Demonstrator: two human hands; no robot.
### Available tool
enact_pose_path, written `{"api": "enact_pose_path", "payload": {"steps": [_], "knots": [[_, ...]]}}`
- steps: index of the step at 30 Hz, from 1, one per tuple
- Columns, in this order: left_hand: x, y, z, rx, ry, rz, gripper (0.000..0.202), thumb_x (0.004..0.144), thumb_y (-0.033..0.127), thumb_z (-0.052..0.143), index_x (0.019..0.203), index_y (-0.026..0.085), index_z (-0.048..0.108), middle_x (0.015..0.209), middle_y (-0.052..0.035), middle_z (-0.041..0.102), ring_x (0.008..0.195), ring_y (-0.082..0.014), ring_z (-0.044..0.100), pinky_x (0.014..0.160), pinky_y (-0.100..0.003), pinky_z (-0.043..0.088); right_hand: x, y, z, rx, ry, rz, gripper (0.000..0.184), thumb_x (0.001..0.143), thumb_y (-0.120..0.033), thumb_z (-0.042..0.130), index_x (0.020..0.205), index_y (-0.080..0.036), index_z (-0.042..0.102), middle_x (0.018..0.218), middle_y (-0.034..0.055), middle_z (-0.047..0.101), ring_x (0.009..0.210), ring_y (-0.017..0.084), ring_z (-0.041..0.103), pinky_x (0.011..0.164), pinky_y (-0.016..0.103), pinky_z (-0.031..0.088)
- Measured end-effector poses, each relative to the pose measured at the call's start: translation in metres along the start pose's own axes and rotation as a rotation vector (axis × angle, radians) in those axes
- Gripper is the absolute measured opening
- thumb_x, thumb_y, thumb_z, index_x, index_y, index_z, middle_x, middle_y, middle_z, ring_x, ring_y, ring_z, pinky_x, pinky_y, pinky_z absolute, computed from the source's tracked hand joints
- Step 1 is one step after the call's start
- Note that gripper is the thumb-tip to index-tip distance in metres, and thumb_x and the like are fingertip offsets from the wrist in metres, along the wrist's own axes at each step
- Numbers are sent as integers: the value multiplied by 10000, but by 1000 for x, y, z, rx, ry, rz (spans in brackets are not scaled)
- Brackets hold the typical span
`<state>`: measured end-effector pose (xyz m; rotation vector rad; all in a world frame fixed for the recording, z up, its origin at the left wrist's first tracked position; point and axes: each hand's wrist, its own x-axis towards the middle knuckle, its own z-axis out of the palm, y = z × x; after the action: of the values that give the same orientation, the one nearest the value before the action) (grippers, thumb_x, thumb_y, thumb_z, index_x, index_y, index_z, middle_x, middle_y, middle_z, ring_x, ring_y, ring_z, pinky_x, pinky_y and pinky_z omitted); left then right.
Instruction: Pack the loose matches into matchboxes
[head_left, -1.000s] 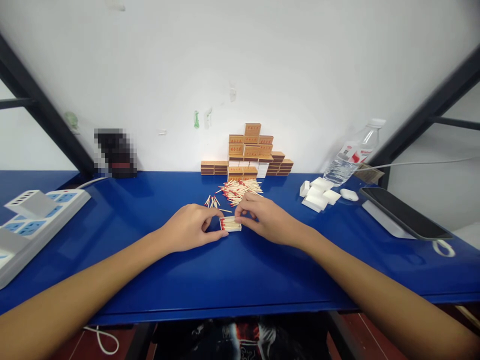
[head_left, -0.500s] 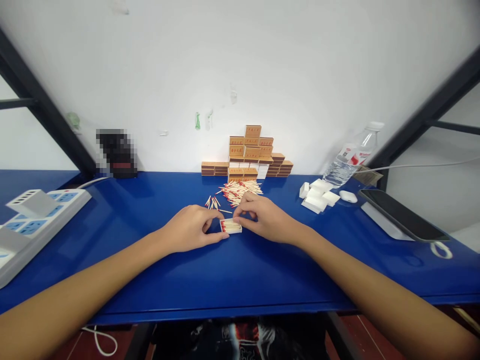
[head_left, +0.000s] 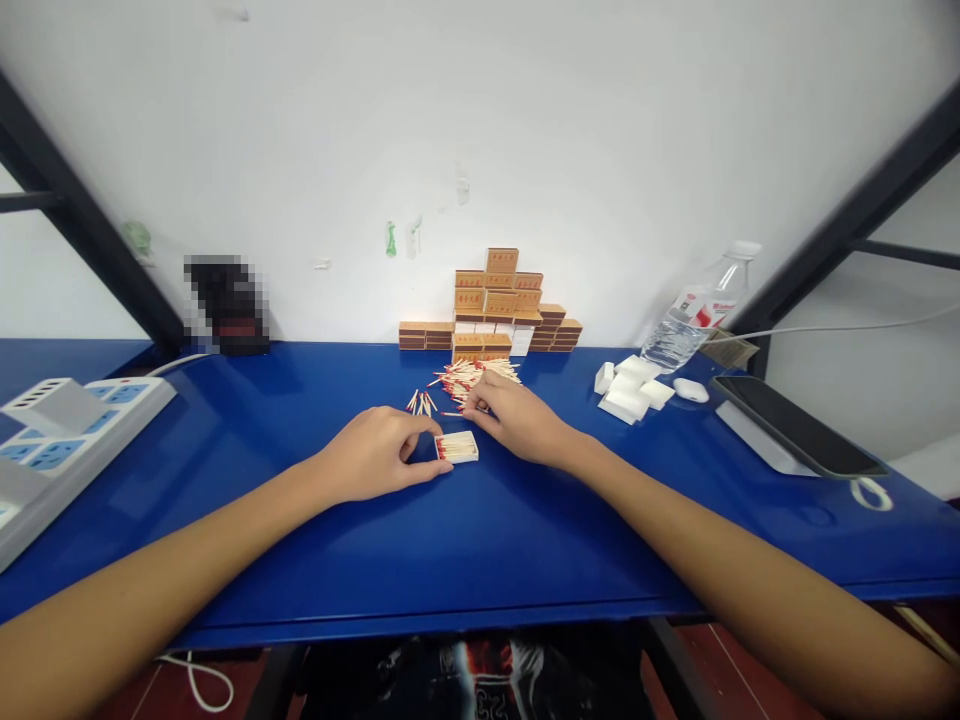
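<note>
The left hand (head_left: 375, 455) pinches the near-left end of the matchbox tray (head_left: 459, 447), which lies full of red-tipped matches on the blue worktop (head_left: 487, 540). The right hand (head_left: 517, 420) rests just behind it with curled fingers on the pile of loose matches (head_left: 472, 375). I cannot tell whether they grip one.

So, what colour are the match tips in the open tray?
Red match tips in the tray, clearest in the head view.

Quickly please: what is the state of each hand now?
Left hand: fingers closed on the matchbox tray.
Right hand: fingers at the match pile; a grip cannot be told.
</note>
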<state>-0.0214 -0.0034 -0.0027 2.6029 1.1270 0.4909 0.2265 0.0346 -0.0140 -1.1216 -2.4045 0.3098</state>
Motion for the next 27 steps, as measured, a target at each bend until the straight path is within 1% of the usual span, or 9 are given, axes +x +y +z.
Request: {"api": "enact_pose_path", "payload": {"steps": [4,6,9,10,12,14,16,21,27], "knots": [[1,0,-1,-30,10,-98,358,888,536,712,1049,219,752,592,50,592,530,-121,530,541,-249,323,-6,1,-15,22,30,-17,141,1033,-232,546,901,-193,576,970,61,567,889,200,552,793,323,443],[1,1,-1,-18,17,-119,367,884,537,712,1068,222,751,589,53,584,533,-123,528,539,-252,318,-10,-4,-18,52,-10,-58,130,1035,-234,540,917,-198,581,974,58,570,888,197,554,790,320,448],[1,0,-2,-10,20,-110,365,886,531,714,1072,219,750,586,57,575,529,-120,525,540,-253,320,-15,-14,-19,74,-98,-101,79,1013,-197,560,945,-202,600,1001,60,584,923,199,569,814,322,456],[1,0,-1,-10,22,-99,358,888,525,715,1069,217,749,584,59,572,525,-118,521,541,-252,322,-17,-17,-18,71,-101,-101,73,1009,-190,562,950,-203,603,1007,60,586,925,198,572,817,323,458],[1,-1,-1,-13,21,-72,348,894,515,715,1062,212,750,582,61,566,515,-112,511,541,-251,326,-17,-19,-17,54,-54,-99,79,1014,-190,548,963,-202,606,1017,62,586,915,195,574,813,323,460],[1,0,0,-24,10,-34,348,898,510,716,1063,206,751,588,60,571,508,-107,506,543,-248,338,-16,-15,-15,22,24,-104,98,1025,-190,526,992,-200,617,1029,68,582,918,197,574,817,327,463],[0,1,1,-42,-7,13,352,898,508,721,1067,201,753,595,59,580,509,-102,512,550,-244,354,-13,-7,-12,-24,66,-102,104,1026,-199,535,1045,-200,637,1052,79,578,945,210,575,836,339,467],[-2,4,3,-50,-31,88,369,902,522,717,1088,206,759,595,62,582,519,-96,532,555,-243,382,-4,12,0,-78,-10,-71,164,1006,-206,584,1141,-218,676,1074,93,568,1014,242,574,879,373,478],[-2,1,2,-35,-27,81,380,905,527,714,1090,198,755,596,58,587,522,-101,538,555,-247,383,-2,14,2,-70,-34,-74,108,1017,-214,573,1038,-206,679,1064,84,554,979,221,567,865,350,464]]}}
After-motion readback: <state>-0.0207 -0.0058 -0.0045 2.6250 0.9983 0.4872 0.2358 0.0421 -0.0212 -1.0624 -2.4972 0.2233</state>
